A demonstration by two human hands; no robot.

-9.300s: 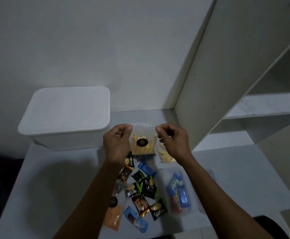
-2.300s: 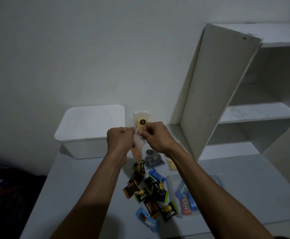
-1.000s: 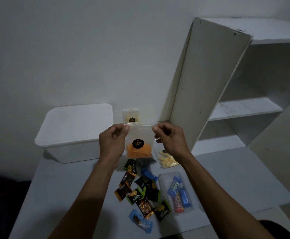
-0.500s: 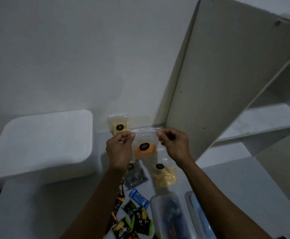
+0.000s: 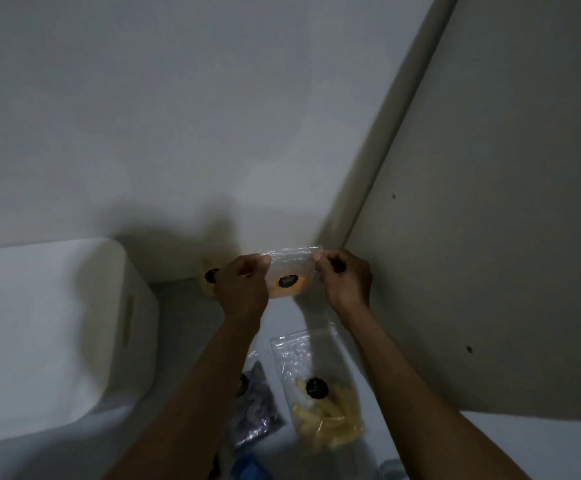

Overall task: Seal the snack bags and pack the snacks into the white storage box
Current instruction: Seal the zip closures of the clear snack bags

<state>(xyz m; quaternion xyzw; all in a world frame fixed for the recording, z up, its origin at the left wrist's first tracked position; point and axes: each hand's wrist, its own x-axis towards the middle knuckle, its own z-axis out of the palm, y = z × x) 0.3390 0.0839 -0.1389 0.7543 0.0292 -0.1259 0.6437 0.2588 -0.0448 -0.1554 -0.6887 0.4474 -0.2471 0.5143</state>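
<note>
Up in the air, just in front of the wall, a clear snack bag with orange snacks and a black sticker hangs between two hands. Its top edge is stretched flat. Open air sits under the bag, and the gray table lies below it.

To the left of the bag stands the white storage box, with its lid on. A strip of bare table lies between them. Just left of the bag, another small bag leans at the wall, half hidden by the left hand. To the right of the bag, a tall white board stands very near and closes that side. Below the bag, on the table, lies a clear bag of yellow sticks. A bag of dark snacks lies beside it, partly under the left arm.

The left hand pinches the bag's top left corner with fingers curled in. The right hand pinches the top right corner the same way. Both arms reach up from the bottom of the view.
</note>
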